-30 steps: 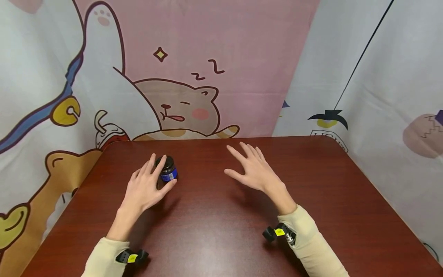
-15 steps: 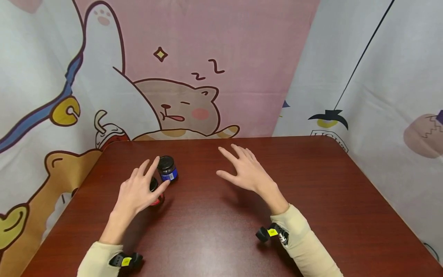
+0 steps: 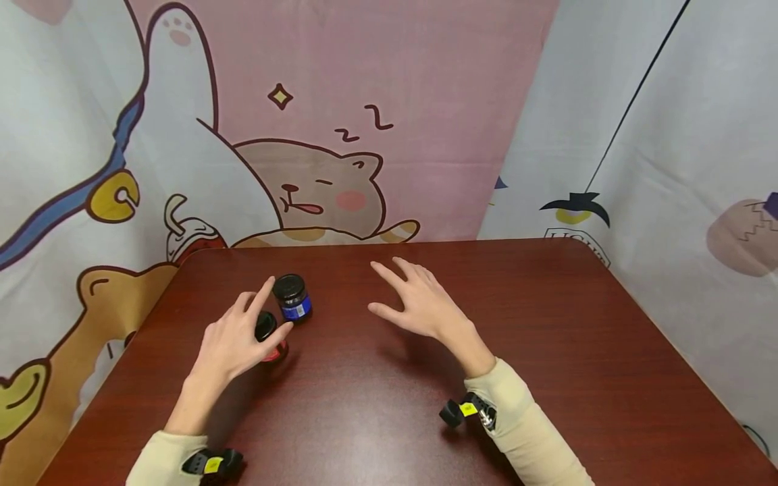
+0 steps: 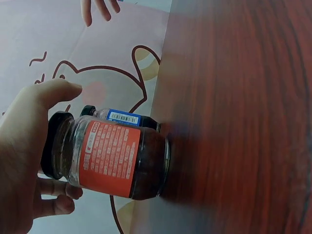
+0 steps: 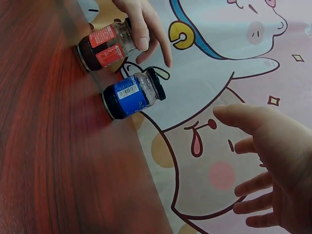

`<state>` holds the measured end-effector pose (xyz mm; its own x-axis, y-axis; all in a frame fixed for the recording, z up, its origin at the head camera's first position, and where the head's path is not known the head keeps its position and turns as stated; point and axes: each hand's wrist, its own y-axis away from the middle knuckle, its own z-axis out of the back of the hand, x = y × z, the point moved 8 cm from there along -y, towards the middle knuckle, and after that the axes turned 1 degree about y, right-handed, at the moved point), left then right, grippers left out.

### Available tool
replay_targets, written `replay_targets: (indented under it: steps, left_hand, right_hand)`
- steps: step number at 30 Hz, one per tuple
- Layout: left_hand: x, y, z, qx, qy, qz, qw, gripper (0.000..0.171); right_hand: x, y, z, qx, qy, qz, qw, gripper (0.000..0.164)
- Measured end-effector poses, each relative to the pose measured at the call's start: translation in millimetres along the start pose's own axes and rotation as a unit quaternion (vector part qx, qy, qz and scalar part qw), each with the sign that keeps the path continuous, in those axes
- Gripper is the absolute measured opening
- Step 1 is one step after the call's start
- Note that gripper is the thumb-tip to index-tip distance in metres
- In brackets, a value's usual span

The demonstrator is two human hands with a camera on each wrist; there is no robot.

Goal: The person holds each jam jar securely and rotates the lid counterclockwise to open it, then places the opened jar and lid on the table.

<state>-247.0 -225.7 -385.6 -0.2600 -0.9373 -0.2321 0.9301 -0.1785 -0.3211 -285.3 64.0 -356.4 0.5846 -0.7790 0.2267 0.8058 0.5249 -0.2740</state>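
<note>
My left hand [image 3: 234, 341] is spread around the black lid of a glass jar with a red label [image 4: 109, 158]. In the left wrist view a gap shows between the thumb [image 4: 61, 91] and the jar, and the other fingers lie behind the lid. The red-labelled jar stands upright on the table, partly hidden by the hand in the head view. Just behind it stands a second jar with a blue label [image 3: 293, 298] and black lid, dark contents inside. My right hand [image 3: 423, 304] hovers above the table right of the jars, fingers apart, holding nothing.
The dark red wooden table [image 3: 377, 398] runs back to a cartoon-printed cloth [image 3: 450, 121] hanging behind and along the sides. Each sleeved wrist carries a small black camera on a strap [image 3: 213, 464]. The two jars stand close together on the left half.
My left hand has drawn back toward the lower left, off the blue-labelled jar and to the red-labelled one, which it hid at first. My right hand has drifted left.
</note>
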Motion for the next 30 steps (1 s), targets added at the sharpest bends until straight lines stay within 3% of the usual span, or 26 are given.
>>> replay_targets:
  steps: [12,21,30]
  left_hand:
    - [8.7,6.4,1.7,0.011,0.077,-0.019,0.9968,0.092]
    - [9.6,6.7,-0.2,0.016,0.121,-0.033,0.9920,0.095]
    - [13.2,6.8,-2.4,0.024,0.181,-0.026,0.9829,0.088]
  right_hand:
    - [20.6,-11.9,-8.9,-0.004,-0.008,0.026,1.000,0.073]
    - [35.6,-19.5,-21.3,0.018,-0.039,0.029,0.999,0.074]
    - [46.4,-25.1,-34.6,0.036,-0.060,0.030,0.997,0.073]
